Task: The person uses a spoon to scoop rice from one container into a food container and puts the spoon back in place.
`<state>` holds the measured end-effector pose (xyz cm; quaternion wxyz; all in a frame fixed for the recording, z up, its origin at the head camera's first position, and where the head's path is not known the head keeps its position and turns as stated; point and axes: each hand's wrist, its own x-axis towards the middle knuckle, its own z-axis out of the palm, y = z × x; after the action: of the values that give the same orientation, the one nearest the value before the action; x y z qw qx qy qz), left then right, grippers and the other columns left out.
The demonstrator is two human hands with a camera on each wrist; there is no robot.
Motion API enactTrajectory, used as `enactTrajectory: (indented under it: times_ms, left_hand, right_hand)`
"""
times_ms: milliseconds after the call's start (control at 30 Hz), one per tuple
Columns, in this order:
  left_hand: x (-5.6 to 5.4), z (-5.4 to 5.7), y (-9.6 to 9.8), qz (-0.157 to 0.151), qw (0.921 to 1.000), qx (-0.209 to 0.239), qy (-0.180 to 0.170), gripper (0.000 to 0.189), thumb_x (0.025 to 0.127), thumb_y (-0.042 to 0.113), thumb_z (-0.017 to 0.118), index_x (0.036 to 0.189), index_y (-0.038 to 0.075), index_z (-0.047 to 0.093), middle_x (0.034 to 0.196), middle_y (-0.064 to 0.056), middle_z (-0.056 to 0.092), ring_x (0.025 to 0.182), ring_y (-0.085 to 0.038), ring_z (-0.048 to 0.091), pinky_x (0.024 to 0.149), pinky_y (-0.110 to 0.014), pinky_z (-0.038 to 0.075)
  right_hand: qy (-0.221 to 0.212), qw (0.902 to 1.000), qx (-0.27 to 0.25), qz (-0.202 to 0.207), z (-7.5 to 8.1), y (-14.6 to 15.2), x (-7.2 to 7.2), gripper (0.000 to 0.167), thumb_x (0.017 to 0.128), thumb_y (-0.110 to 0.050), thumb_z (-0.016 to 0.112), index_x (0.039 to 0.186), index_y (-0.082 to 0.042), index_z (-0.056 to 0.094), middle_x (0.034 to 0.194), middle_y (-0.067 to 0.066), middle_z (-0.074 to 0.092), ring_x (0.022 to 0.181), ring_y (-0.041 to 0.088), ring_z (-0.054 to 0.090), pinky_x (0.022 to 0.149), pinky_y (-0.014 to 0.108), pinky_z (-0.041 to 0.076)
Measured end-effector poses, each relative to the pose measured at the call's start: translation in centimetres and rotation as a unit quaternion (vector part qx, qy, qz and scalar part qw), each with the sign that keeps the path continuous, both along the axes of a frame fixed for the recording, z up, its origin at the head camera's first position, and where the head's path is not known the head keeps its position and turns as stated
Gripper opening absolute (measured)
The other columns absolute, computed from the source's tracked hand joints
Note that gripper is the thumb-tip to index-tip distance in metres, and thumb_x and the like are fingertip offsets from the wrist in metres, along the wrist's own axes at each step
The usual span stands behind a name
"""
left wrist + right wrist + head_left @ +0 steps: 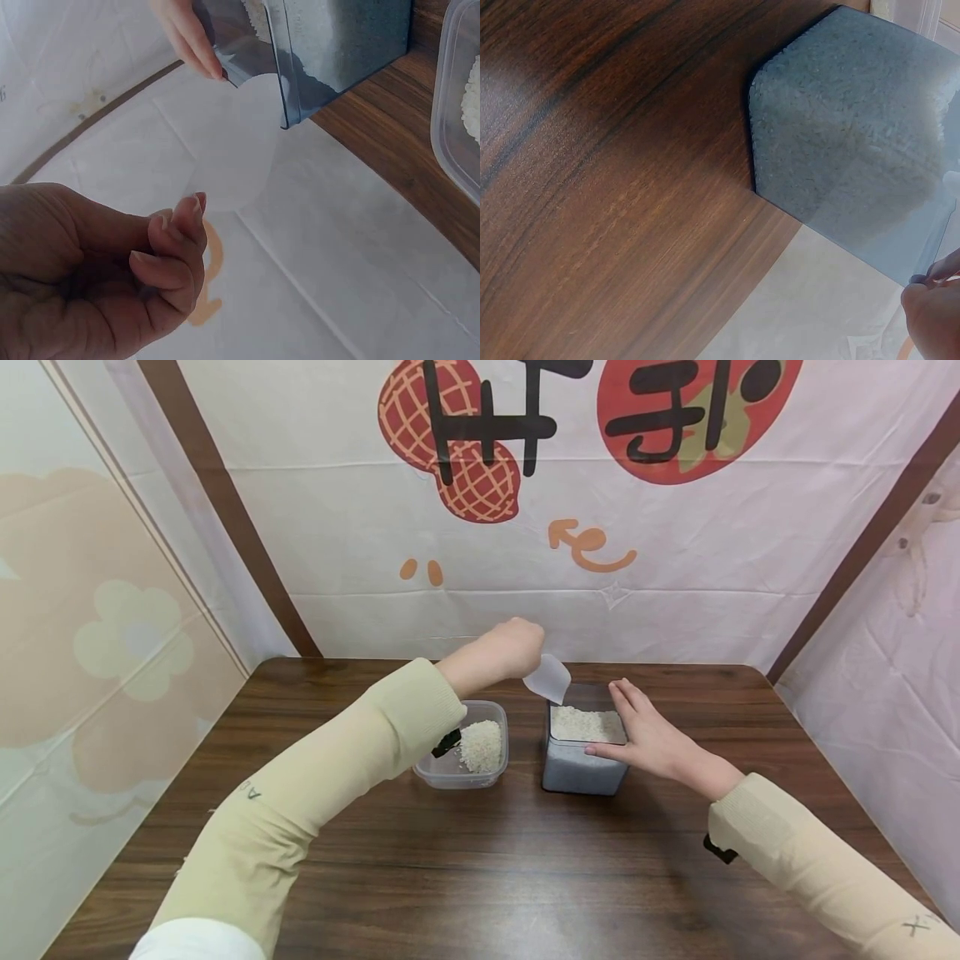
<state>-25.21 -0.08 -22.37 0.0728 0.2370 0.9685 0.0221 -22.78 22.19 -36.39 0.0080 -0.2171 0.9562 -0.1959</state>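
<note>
My left hand [504,650] pinches a translucent white plastic scoop [549,679] above the far left rim of a blue-grey clear container [581,770]. Rice [585,724] fills much of that container. In the left wrist view, the scoop [244,146] extends from the fingertips and overlaps the container's edge; its contents cannot be made out. My right hand [656,739] rests against the container's right side, thumb across the near face and fingers straight along the rim. To the left, a shallow clear plastic box [498,764] holds a small heap of rice [482,746].
Both containers stand on a dark wooden table [465,877]. A white printed cloth [337,527] hangs behind the table's far edge, and more cloth hangs at both sides. My left forearm crosses above the shallow box and hides part of it.
</note>
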Motion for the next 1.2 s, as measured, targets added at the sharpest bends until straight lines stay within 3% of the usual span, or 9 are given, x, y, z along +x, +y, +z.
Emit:
enactTrajectory:
  times_ms: [167,400,767,1200]
  left_hand:
    - [0.1,-0.1,0.6,-0.013,0.9997,-0.011,0.021,0.026,0.091,0.003,0.041,0.106,0.001,0.062,0.102,-0.011,0.062,0.086,-0.020,0.058,0.068,-0.029,0.049]
    - [-0.1,0.0,1.3,-0.016,0.9988,-0.035,0.030,0.026,0.091,0.005,0.041,0.107,0.002,0.061,0.103,-0.010,0.062,0.090,-0.021,0.058,0.073,-0.031,0.049]
    - [-0.5,-0.3,2.6,-0.021,0.9964,-0.073,0.038,0.025,0.093,0.011,0.041,0.104,0.006,0.062,0.103,-0.007,0.060,0.088,-0.018,0.056,0.073,-0.029,0.048]
    - [0.0,-0.3,4.0,-0.005,0.9959,-0.086,0.027,0.024,0.093,0.015,0.042,0.102,0.008,0.064,0.101,-0.005,0.061,0.080,-0.013,0.055,0.068,-0.026,0.047]
  right_hand:
    - [0.003,1.0000,0.000,0.001,0.0,0.0,0.0,0.110,0.073,-0.066,0.057,0.143,0.004,0.011,0.149,0.019,0.007,0.137,0.033,0.005,0.104,0.050,0.021]
    - [0.001,1.0000,-0.004,0.002,0.1,0.0,0.1,0.110,0.073,-0.066,0.058,0.143,0.004,0.011,0.149,0.019,0.006,0.137,0.032,0.005,0.104,0.050,0.020]
    - [0.009,0.9999,-0.006,0.005,0.1,0.0,-0.1,0.110,0.073,-0.065,0.060,0.142,0.006,0.012,0.149,0.021,0.008,0.137,0.034,0.006,0.104,0.050,0.020]
    - [0.006,0.9999,-0.006,0.006,-0.1,0.0,-0.1,0.109,0.073,-0.064,0.059,0.143,0.004,0.011,0.149,0.021,0.006,0.137,0.034,0.005,0.104,0.050,0.021]
